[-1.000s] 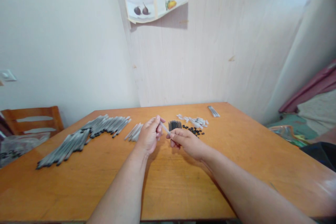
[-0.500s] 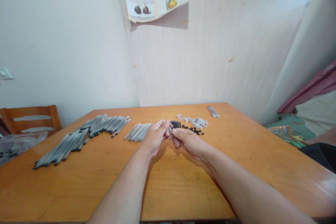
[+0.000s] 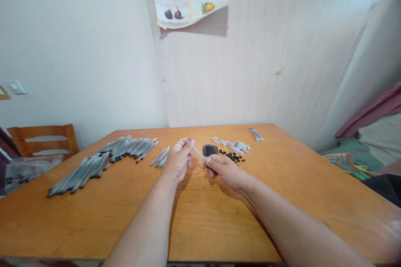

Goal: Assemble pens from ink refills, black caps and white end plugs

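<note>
A translucent white pen barrel (image 3: pixel 199 152) slants between my two hands above the table. My left hand (image 3: pixel 180 157) pinches its upper left end. My right hand (image 3: pixel 221 164) grips the lower right end between thumb and fingers, which hide that tip. Just behind my hands lies a row of dark pen refills (image 3: pixel 209 149). Loose pale barrels (image 3: pixel 160 157) lie beside my left hand, partly hidden by it. Beyond my right hand are scattered small black plugs (image 3: pixel 232 156) and a heap of clear pen caps (image 3: pixel 237 147).
Many grey pens with black ends (image 3: pixel 84 171) spread over the left of the wooden table (image 3: pixel 200 225). A small bundle of pens (image 3: pixel 257 134) lies at the far right. A wooden chair (image 3: pixel 46 144) and a plastic bag (image 3: pixel 25 171) are at the left.
My hands came close together around the barrel half a second ago. Now they are apart again, my left hand back to the left, with the barrel's length showing between them.
</note>
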Demonstrator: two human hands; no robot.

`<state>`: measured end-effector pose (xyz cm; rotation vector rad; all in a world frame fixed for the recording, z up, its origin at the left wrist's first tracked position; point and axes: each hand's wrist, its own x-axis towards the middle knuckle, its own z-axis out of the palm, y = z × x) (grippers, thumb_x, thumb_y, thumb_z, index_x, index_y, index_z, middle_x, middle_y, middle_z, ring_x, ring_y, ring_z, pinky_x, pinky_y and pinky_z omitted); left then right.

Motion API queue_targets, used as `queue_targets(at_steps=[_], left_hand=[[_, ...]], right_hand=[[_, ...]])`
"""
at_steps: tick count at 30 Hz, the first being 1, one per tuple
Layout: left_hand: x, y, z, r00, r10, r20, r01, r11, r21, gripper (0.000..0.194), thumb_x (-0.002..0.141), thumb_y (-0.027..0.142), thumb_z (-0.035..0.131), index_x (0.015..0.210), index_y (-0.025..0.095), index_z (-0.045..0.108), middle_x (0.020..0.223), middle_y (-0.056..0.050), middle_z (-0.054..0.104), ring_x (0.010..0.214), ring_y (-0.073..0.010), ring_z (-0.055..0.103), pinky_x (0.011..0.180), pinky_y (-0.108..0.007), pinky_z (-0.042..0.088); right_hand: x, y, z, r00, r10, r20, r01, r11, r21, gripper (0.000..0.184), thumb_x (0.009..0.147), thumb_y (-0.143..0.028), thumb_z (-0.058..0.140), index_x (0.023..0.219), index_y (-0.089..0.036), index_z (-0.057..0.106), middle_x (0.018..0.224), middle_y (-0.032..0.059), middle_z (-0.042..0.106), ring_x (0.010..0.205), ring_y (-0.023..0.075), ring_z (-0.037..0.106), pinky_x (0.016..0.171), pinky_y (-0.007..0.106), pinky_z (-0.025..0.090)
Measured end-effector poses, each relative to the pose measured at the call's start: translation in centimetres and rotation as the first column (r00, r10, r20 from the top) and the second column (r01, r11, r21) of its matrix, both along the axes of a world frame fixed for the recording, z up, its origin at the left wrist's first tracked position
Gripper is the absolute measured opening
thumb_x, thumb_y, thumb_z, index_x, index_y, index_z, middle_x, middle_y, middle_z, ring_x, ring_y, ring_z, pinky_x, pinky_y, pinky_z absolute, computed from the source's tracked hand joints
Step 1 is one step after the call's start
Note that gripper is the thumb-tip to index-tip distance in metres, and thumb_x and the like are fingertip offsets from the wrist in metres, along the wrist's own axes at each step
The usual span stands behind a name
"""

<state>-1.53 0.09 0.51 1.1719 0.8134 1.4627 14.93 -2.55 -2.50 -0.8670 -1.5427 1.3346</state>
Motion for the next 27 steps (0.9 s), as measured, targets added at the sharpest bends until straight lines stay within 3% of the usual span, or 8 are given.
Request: queue_targets(at_steps=[2,5,7,11,17,27], left_hand=[[0.7,-0.3,-0.3,0.996,-0.029,-0.082,0.028,1.000,-0.011,0.035,0.071,0.040,0.078,0.088,0.016,0.059,0.062,0.007,0.049,0.049,-0.0042,0.039,0.049,-0.018,0.029],[1.7,-0.7,-0.9,0.964,-0.184,-0.194,0.174,0.982,-0.071,0.032,0.072,0.039,0.076,0.088,0.016,0.059,0.065,0.004,0.053,0.056,-0.0066,0.046,0.054,-0.019,0.034],[2.1,-0.8,-1.2,0.955,-0.200,-0.219,0.187,0.979,-0.079,0.030,0.075,0.039,0.073,0.086,0.015,0.059,0.065,0.004,0.054,0.057,-0.0068,0.046,0.056,-0.019,0.035],[1.9,-0.8,-1.0,0.970,-0.170,-0.175,0.161,0.985,-0.065,0.032,0.075,0.043,0.073,0.086,0.016,0.059,0.061,0.005,0.051,0.056,-0.0067,0.044,0.056,-0.019,0.036],[0.1,-0.2,0.1,0.997,-0.061,-0.047,0.060,0.998,-0.021,0.035,0.077,0.048,0.071,0.086,0.016,0.059,0.057,0.007,0.047,0.046,-0.0040,0.036,0.045,-0.018,0.025],[-0.8,0.3,0.4,0.994,0.008,0.112,-0.011,1.000,0.026,0.032,0.078,0.045,0.071,0.085,0.016,0.060,0.054,0.007,0.045,0.042,-0.0034,0.034,0.044,-0.017,0.027]], right_hand=[[-0.1,0.4,-0.4,0.999,-0.040,0.005,0.040,0.998,0.053,0.033,0.088,-0.048,0.054,0.075,-0.018,0.056,0.058,-0.0027,0.052,0.053,0.0102,0.043,0.055,0.025,0.033],[0.0,0.8,-0.7,0.995,-0.089,0.031,0.084,0.987,0.138,0.033,0.090,-0.048,0.051,0.074,-0.019,0.054,0.059,-0.0036,0.050,0.053,0.0101,0.041,0.054,0.025,0.032],[0.1,0.8,-0.7,0.989,-0.125,0.078,0.110,0.979,0.173,0.032,0.090,-0.047,0.051,0.074,-0.019,0.053,0.060,-0.0038,0.049,0.053,0.0103,0.041,0.054,0.025,0.032],[0.2,0.3,0.2,0.965,-0.193,0.177,0.147,0.959,0.243,0.033,0.092,-0.046,0.048,0.072,-0.019,0.052,0.062,-0.0027,0.050,0.056,0.0110,0.044,0.057,0.025,0.034],[0.1,-0.4,1.0,0.919,-0.253,0.303,0.146,0.930,0.337,0.030,0.093,-0.041,0.047,0.072,-0.019,0.051,0.062,-0.0030,0.050,0.059,0.0114,0.045,0.059,0.025,0.034],[0.0,-0.2,-0.1,0.816,-0.435,0.382,0.209,0.836,0.507,0.019,0.090,-0.034,0.052,0.079,-0.019,0.056,0.067,-0.0019,0.054,0.062,0.0126,0.047,0.058,0.025,0.030]])
